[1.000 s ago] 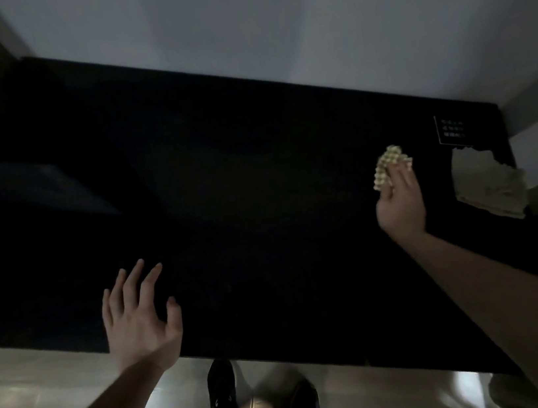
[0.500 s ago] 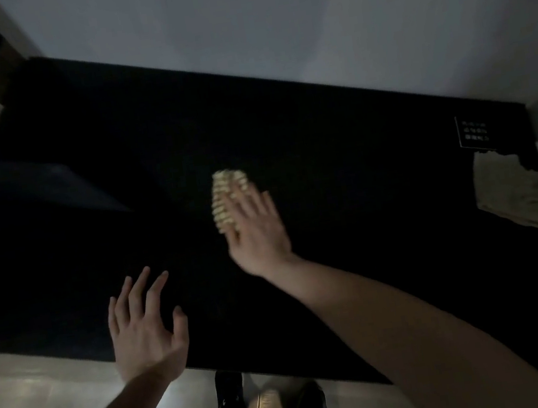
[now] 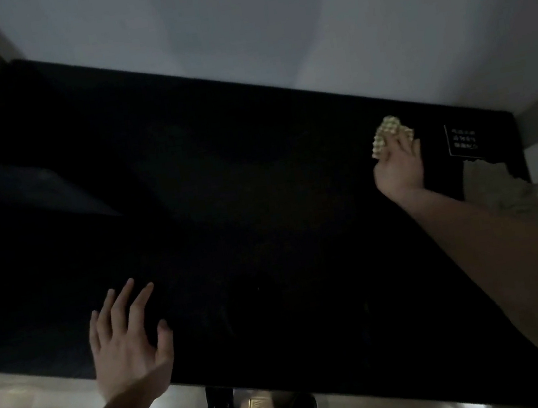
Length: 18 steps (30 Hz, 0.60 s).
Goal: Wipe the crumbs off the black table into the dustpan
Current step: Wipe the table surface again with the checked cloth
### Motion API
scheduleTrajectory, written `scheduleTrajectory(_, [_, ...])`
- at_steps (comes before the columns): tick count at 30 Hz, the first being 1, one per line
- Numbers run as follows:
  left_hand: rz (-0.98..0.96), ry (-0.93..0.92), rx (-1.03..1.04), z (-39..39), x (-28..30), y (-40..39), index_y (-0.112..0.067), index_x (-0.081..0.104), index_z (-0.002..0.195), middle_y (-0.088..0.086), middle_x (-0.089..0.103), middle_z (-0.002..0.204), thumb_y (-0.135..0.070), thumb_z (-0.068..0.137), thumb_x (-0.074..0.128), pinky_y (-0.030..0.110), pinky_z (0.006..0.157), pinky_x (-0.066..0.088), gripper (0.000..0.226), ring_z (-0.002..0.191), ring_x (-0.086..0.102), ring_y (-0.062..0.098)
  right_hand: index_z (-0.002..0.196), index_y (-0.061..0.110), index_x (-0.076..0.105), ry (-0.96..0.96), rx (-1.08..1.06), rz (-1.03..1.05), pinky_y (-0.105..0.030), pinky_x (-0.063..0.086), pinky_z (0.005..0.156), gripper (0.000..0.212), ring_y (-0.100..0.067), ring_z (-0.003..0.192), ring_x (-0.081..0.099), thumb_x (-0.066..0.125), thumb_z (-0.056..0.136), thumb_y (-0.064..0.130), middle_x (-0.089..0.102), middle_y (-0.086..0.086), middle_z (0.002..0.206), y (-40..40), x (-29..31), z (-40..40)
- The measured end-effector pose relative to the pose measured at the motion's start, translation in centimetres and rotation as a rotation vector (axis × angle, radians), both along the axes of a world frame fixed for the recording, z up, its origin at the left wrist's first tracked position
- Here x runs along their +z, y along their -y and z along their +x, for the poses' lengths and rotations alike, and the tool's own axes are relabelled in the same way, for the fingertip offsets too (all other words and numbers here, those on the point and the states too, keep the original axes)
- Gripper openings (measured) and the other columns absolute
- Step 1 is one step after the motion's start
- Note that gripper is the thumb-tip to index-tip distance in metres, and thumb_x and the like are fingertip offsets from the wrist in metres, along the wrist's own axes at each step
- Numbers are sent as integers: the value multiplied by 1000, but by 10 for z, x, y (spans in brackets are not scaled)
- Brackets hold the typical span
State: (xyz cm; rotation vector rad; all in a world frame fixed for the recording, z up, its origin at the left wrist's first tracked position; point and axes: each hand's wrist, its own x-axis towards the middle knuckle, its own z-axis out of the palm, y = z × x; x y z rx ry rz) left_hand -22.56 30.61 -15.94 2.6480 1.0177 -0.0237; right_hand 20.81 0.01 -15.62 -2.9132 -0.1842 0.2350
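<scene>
A: At the far right of the black table [image 3: 224, 192], the R hand [image 3: 399, 168] lies on a pale checked cloth [image 3: 389, 133], fingers flat, pressing it to the top.

B: L hand [image 3: 124, 341]?

A: Near edge, fingers spread & straight, holding nothing.

B: Dustpan, crumbs?

A: Can't make out either (too dark). A white-printed label [image 3: 462, 138] sits just beside the cloth; a crumpled rag [image 3: 500, 188] hangs at the right edge.
</scene>
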Motion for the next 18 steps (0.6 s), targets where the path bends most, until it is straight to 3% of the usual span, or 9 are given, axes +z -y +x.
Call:
scheduleTrajectory(3, [1, 8, 6, 1, 0, 2, -26, 44, 148, 0, 33, 161, -44, 82, 41, 51, 125, 12, 69, 155, 16, 24, 166, 30, 9, -130, -131, -57, -53, -3, 129, 62, -34, 160, -6, 22, 107, 43, -3, -1, 175, -1, -6, 2])
scheduleTrajectory(7, [2, -7, 2, 2, 0, 2, -26, 43, 148, 0, 32, 162, -44, 82, 42, 51, 125, 12, 68, 155, 16, 24, 166, 28, 9, -55, -137, -48, -53, -4, 128, 66, -32, 160, -7, 24, 104, 46, -2, -3, 175, -71, -13, -11])
scheduleTrajectory(13, [-5, -14, -2, 2, -2, 1, -25, 43, 148, 0, 33, 162, -45, 83, 41, 51, 126, 11, 68, 156, 15, 23, 165, 20, 18, -36, 255, 31, -49, 0, 129, 71, -29, 160, 1, 38, 100, 39, 8, -3, 174, -208, -10, -65])
scheduleTrajectory(18, [2, -37, -4, 2, -1, 0, -27, 41, 149, 0, 31, 162, -46, 83, 41, 52, 125, 13, 69, 156, 14, 23, 163, 16, 27, -145, 762, 215, -42, 6, 131, 71, -24, 160, 12, 48, 96, 4, 17, -3, 173, -268, -5, -123])
